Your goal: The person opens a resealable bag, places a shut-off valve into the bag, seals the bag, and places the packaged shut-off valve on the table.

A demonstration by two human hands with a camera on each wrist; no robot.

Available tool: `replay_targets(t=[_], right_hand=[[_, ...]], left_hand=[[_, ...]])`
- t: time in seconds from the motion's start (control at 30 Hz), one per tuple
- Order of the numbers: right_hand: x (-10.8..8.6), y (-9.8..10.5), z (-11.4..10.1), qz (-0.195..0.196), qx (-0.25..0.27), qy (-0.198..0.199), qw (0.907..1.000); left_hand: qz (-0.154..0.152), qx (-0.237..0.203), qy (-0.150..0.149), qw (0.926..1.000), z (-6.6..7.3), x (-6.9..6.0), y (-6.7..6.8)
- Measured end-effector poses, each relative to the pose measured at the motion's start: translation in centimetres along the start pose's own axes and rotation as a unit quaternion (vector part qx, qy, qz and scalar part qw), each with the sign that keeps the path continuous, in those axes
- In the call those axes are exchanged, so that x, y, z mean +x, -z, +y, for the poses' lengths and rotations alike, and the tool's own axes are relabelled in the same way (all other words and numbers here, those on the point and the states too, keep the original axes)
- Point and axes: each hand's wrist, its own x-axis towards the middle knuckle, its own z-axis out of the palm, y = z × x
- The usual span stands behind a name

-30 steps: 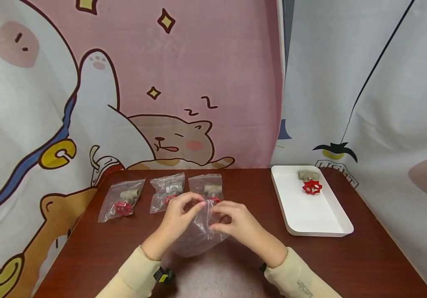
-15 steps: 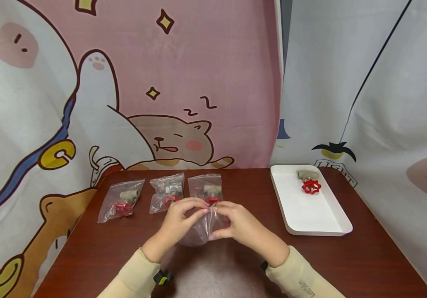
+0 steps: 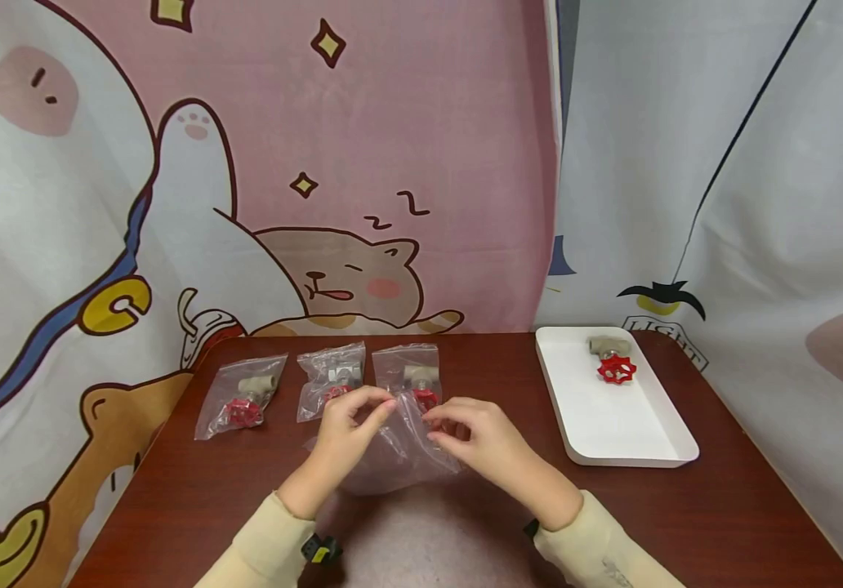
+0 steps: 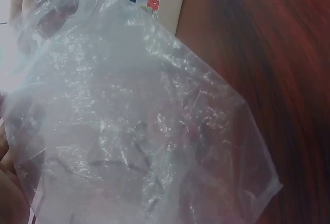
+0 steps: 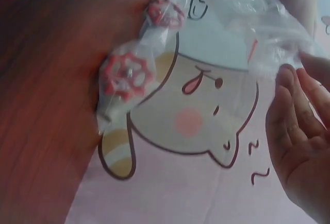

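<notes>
My left hand [image 3: 348,437] pinches the upper edge of a clear plastic bag [image 3: 392,461] between thumb and fingers, and the bag hangs down over the table. Nothing shows inside its film, which fills most of the left wrist view [image 4: 129,110]. My right hand [image 3: 491,433] is at the bag's right edge, its fingers bent loosely and the thumb apart from the fingertips. In the right wrist view this hand [image 5: 304,131] has its fingertips close to the film; whether they touch it is unclear. Just behind the hands lies a bagged valve [image 3: 421,376] with a red handwheel, partly hidden.
Two more bagged valves lie to the left, one bagged valve [image 3: 336,376] near the middle and another bagged valve [image 3: 248,396] farther out. A white tray [image 3: 623,437] at the right holds an unbagged valve [image 3: 613,359] with a red handwheel. A printed curtain [image 3: 407,163] hangs behind the table.
My hands came together on the bag's edge half a second ago. Now they are farther apart, the right hand having moved right, and the bag is spread wider.
</notes>
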Motion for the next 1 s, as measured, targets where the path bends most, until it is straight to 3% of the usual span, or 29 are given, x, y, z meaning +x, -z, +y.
replay_targets(t=[0.2, 0.43, 0.6, 0.7, 0.77, 0.87, 1.0], right_hand=[[-0.1, 2.5, 2.7, 0.055, -0.027, -0.048, 0.9970], [0.0, 7.1, 8.1, 0.051, -0.088, -0.151, 0.9833], [-0.3, 10.8, 12.4, 0.045, -0.086, -0.230, 0.9684], [-0.6, 13.0, 14.4, 0.045, -0.064, -0.300, 0.9506], [-0.9, 14.2, 15.5, 0.054, -0.044, -0.351, 0.9336], [-1.4, 15.5, 17.1, 0.080, -0.007, -0.421, 0.9037], [-2.2, 16.6, 19.4, 0.142, 0.083, -0.497, 0.8523]], left_hand=[[0.026, 0.018, -0.018, 0.9993, 2.0, 0.3, 0.6], [0.033, 0.021, -0.008, 0.9992, 1.8, 0.1, 0.9], [0.027, 0.012, 0.015, 0.9995, 1.8, -0.1, 1.1], [0.022, 0.010, 0.019, 0.9995, 1.8, -0.2, 1.1], [0.020, 0.010, 0.019, 0.9996, 1.7, -0.2, 1.2], [0.018, 0.006, 0.019, 0.9996, 1.6, -0.2, 1.2], [0.016, -0.001, 0.023, 0.9996, 1.6, -0.2, 1.3]])
